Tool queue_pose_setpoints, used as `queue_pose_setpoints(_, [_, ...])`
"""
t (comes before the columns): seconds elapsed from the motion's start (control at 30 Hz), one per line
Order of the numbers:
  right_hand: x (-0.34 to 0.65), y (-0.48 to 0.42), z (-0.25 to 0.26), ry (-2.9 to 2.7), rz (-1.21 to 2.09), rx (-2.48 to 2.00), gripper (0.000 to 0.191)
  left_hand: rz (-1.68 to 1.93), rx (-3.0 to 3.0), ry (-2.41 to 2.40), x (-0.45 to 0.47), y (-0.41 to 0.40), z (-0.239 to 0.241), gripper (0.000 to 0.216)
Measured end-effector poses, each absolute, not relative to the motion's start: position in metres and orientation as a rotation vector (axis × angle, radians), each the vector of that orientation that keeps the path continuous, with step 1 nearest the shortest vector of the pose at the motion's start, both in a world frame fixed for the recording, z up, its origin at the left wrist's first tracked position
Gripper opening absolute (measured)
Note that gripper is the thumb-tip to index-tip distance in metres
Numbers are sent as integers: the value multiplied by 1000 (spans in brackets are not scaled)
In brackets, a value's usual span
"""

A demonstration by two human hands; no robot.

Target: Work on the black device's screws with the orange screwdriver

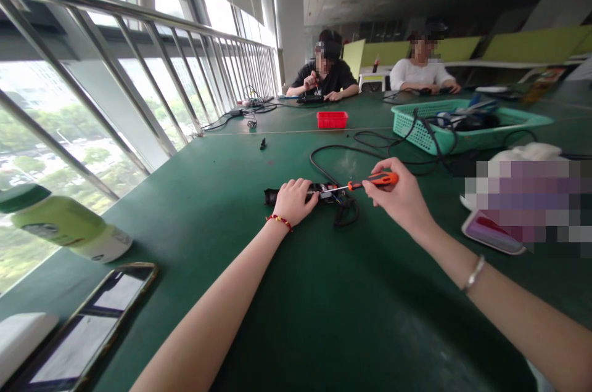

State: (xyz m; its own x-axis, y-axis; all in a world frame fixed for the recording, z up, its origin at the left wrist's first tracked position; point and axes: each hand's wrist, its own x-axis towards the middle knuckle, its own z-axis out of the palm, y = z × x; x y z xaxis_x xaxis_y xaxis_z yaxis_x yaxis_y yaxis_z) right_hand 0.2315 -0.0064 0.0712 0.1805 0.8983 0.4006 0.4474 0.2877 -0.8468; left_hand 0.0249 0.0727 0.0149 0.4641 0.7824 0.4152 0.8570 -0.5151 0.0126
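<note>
My right hand point(398, 191) is closed around the handle of an orange-and-black screwdriver point(380, 180). The screwdriver's thin metal shaft points left, with its tip at the exposed inner parts of a black corded device point(271, 196). That device lies on the green table, a round black end toward the left and wires and small metal parts showing on the right. Its exact kind cannot be made out. My left hand point(295, 200) is wrapped over the middle of it, fingers closed and pressing it to the tabletop. A black cord point(348, 213) loops beside the device.
A small red tray point(332, 120) and a turquoise basket point(419, 130) of cables stand farther back. At left are a green bottle point(69, 225) and a phone point(92, 324). A small black piece point(263, 143) lies beyond my hands. Two people sit at the far end.
</note>
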Motion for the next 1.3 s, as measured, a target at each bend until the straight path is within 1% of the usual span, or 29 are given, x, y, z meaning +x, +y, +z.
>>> queue_pose_setpoints(0.2, [234, -5, 90, -1664, 562, -1434, 23, -560, -2528, -1420, 25, 73, 16, 32])
queue_pose_setpoints(0.3, [229, -2, 102, -1680, 411, -1530, 36, -555, -2526, -1430, 26, 74, 15, 31])
queue_pose_setpoints(0.33, [227, -1, 106, -1702, 372, -1550, 35, -554, -2524, -1433, 26, 74, 15, 31])
queue_pose_setpoints(0.43, [222, 2, 115, -1740, 308, -1602, 18, -559, -2525, -1429, 26, 74, 15, 31])
queue_pose_setpoints(0.47, [220, 3, 119, -1750, 299, -1610, 17, -561, -2526, -1425, 25, 74, 15, 31])
queue_pose_setpoints(0.57, [217, 4, 128, -1817, 226, -1613, 28, -564, -2527, -1418, 25, 74, 15, 31])
queue_pose_setpoints(0.6, [216, 3, 130, -1849, 186, -1615, 29, -562, -2525, -1420, 25, 74, 15, 31])
queue_pose_setpoints(0.67, [214, 2, 134, -1915, 143, -1630, 25, -553, -2523, -1427, 26, 73, 15, 31])
queue_pose_setpoints(0.73, [214, -1, 135, -1969, 177, -1663, 16, -545, -2523, -1436, 26, 73, 16, 31])
queue_pose_setpoints(0.87, [215, -9, 130, -2004, 235, -1717, 27, -560, -2525, -1439, 26, 73, 16, 31])
queue_pose_setpoints(0.97, [216, -11, 125, -1973, 178, -1680, 20, -566, -2529, -1427, 25, 73, 15, 32])
queue_pose_setpoints(1.13, [212, -14, 120, -1963, 88, -1551, 29, -559, -2525, -1420, 25, 72, 16, 32])
queue_pose_setpoints(1.3, [204, -22, 108, -1991, 133, -1467, 17, -547, -2519, -1418, 24, 72, 17, 32])
